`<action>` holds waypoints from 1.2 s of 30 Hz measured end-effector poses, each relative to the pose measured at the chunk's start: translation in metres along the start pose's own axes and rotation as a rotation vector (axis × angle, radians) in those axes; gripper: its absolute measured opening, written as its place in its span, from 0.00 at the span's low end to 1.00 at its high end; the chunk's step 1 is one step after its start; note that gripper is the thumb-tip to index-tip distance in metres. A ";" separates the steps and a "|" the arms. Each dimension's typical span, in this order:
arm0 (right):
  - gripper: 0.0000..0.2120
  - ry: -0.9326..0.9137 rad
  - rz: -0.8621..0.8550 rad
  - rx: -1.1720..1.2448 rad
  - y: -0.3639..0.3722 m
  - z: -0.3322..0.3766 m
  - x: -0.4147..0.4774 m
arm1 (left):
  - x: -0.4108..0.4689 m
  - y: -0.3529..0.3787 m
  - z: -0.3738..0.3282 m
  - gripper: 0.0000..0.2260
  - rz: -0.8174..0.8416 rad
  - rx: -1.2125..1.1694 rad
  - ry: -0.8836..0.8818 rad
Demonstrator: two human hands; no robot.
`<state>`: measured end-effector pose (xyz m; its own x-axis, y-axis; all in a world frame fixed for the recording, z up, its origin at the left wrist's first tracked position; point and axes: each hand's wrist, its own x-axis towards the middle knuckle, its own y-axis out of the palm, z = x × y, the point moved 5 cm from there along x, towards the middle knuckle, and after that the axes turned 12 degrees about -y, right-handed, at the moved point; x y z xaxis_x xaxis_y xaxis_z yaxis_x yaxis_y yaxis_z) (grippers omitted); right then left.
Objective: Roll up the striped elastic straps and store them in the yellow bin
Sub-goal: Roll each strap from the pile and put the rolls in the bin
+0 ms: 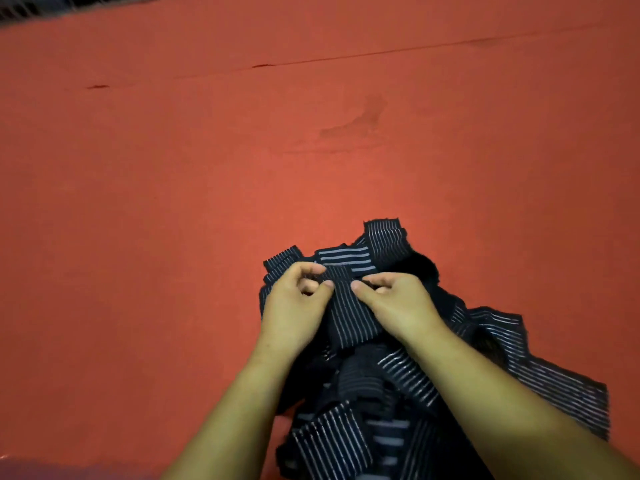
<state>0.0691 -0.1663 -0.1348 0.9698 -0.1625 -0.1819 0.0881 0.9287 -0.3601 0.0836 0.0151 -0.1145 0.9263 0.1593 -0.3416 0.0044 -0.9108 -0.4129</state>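
Dim, warm light brightest mid-frame, corners darkening, soft wide-angle blur throughout.

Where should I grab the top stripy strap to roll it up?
At its far cut end, one corner per hand, coming from the near side. The top strap lies flat with that end free, where the left hand and right hand pinch it.

I saw the strap pile (pixel 502 382) cut off by the bottom edge; could not count the straps. Blurred netting (pixel 20 8), top-left corner, also cropped.
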 end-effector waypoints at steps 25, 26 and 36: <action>0.02 -0.325 -0.164 0.501 -0.019 -0.015 -0.205 | -0.186 -0.021 0.037 0.20 0.280 -0.213 0.300; 0.04 -0.278 -0.176 0.574 -0.019 -0.020 -0.202 | -0.181 -0.025 0.041 0.20 0.253 -0.225 0.286; 0.22 0.033 0.077 0.536 -0.018 -0.021 -0.189 | -0.107 -0.020 0.031 0.23 0.165 0.006 0.050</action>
<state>-0.1204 -0.1591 -0.1131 0.9711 -0.0894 -0.2212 0.1289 0.9767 0.1714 -0.0271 0.0284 -0.0962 0.9318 -0.0110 -0.3629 -0.1511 -0.9205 -0.3602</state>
